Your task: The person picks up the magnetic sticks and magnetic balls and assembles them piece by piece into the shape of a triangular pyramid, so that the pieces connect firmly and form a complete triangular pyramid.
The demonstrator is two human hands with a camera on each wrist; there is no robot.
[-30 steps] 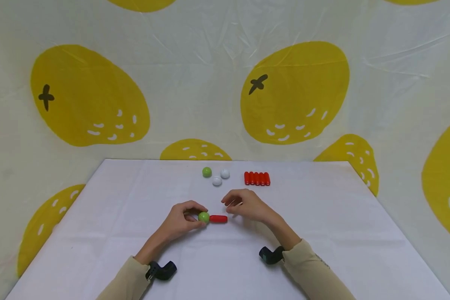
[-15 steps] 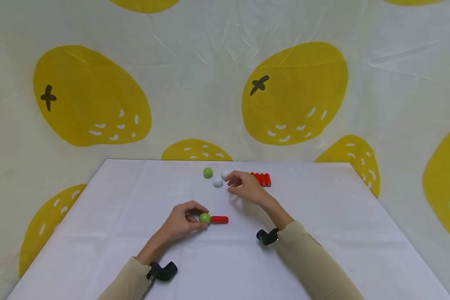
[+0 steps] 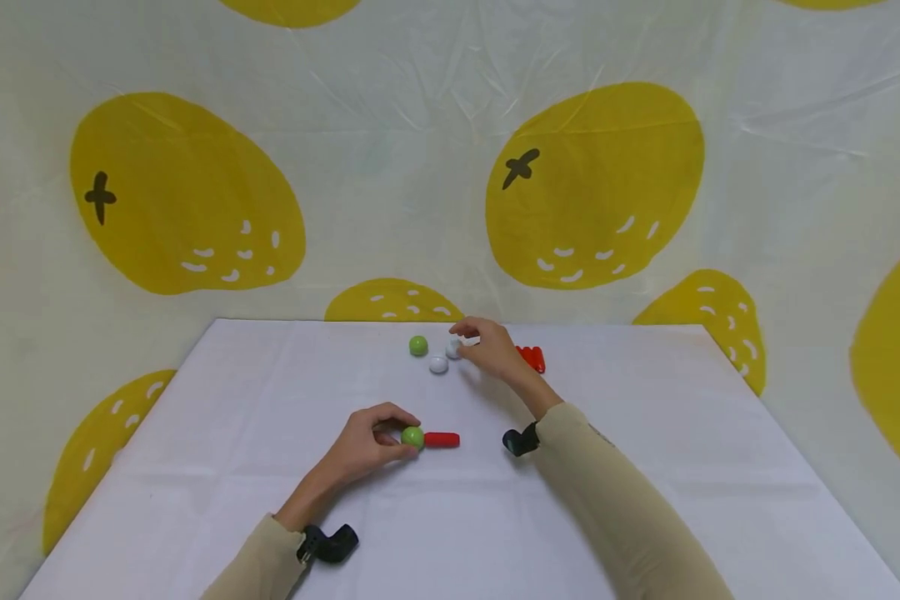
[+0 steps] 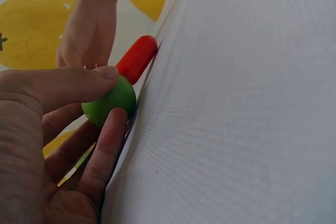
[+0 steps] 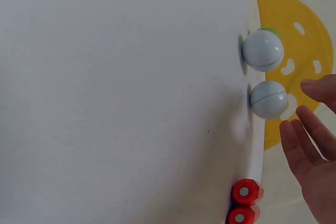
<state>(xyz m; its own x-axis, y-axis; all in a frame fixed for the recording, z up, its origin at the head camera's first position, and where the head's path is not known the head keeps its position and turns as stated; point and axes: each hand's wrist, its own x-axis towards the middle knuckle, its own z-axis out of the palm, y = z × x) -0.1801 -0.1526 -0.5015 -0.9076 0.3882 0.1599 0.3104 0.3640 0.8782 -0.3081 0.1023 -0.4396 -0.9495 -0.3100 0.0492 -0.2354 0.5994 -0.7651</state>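
Observation:
My left hand (image 3: 366, 437) pinches a green ball (image 3: 412, 437) between thumb and fingers at the middle of the table. Against that ball's right side lies a short red rod (image 3: 442, 440); the left wrist view shows the rod (image 4: 137, 59) meeting the ball (image 4: 116, 103). At the back, my right hand (image 3: 489, 348) reaches around a white ball (image 3: 453, 348), fingers spread. In the right wrist view a small gap separates the fingertips (image 5: 286, 127) from this ball (image 5: 268, 100). A second white ball (image 3: 438, 364) sits just to its left and nearer.
Another green ball (image 3: 418, 346) stands at the back left of the white balls. Several red rods (image 3: 531, 359) lie side by side, partly hidden behind my right hand; their ends (image 5: 244, 191) show grey discs. A white cloth (image 3: 270, 400) covers the table. Behind hangs a fruit-patterned sheet (image 3: 405, 167).
My right hand has moved away from the red rod to the back of the table, up to the white ball. My left hand keeps its pinch on the green ball.

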